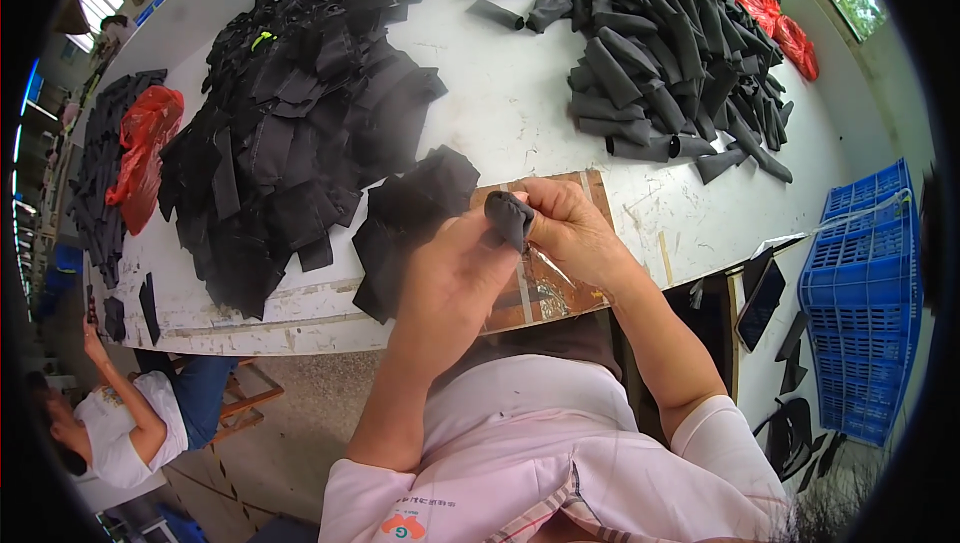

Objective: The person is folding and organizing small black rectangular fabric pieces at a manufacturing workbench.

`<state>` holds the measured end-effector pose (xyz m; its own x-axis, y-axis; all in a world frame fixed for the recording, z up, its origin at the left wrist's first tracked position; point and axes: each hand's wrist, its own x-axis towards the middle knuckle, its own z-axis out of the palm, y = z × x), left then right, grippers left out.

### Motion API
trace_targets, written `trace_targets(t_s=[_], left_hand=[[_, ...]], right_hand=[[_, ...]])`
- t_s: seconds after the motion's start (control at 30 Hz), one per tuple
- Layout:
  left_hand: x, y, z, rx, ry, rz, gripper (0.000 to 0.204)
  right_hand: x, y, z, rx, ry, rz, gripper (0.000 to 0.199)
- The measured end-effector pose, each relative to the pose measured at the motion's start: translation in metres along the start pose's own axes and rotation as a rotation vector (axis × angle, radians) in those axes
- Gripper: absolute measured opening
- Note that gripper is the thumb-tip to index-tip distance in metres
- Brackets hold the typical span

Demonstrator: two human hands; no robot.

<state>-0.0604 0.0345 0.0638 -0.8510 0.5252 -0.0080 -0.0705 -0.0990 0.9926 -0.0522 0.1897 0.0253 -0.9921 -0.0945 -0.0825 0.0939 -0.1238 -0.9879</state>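
We observe both hands at the centre of the frame, raised just above the near edge of the white tabletop [520,113]. The left hand [450,278] and the right hand [570,228] together grasp a small dark fabric piece [510,216], fingers pinched on it. Beneath them lies a brown board [560,293]. A heap of flat black pieces [290,123] fills the upper left; rolled dark pieces [670,63] lie upper right. A blue crate [865,293] stands at right.

A garment workshop: heaps of black fabric pieces [300,123] cover a long white worktable [500,113].
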Motion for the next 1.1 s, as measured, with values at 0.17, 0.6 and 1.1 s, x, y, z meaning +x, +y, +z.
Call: trace_targets(t_s=[0.17, 0.6, 1.1], left_hand=[[0.007, 0.01, -0.015, 0.149, 0.163, -0.082, 0.032], [0.005, 0.013, -0.001, -0.647, 0.219, 0.331, 0.01], [0.037, 0.022, 0.006, 0.307, -0.193, 0.028, 0.008]], right_hand=[[-0.001, -0.002, -0.004, -0.013, -0.021, -0.014, 0.022], [-0.012, -0.063, 0.013, -1.251, 0.058, -0.684, 0.03], [-0.013, 0.011, -0.003, -0.67, 0.078, -0.534, 0.015]])
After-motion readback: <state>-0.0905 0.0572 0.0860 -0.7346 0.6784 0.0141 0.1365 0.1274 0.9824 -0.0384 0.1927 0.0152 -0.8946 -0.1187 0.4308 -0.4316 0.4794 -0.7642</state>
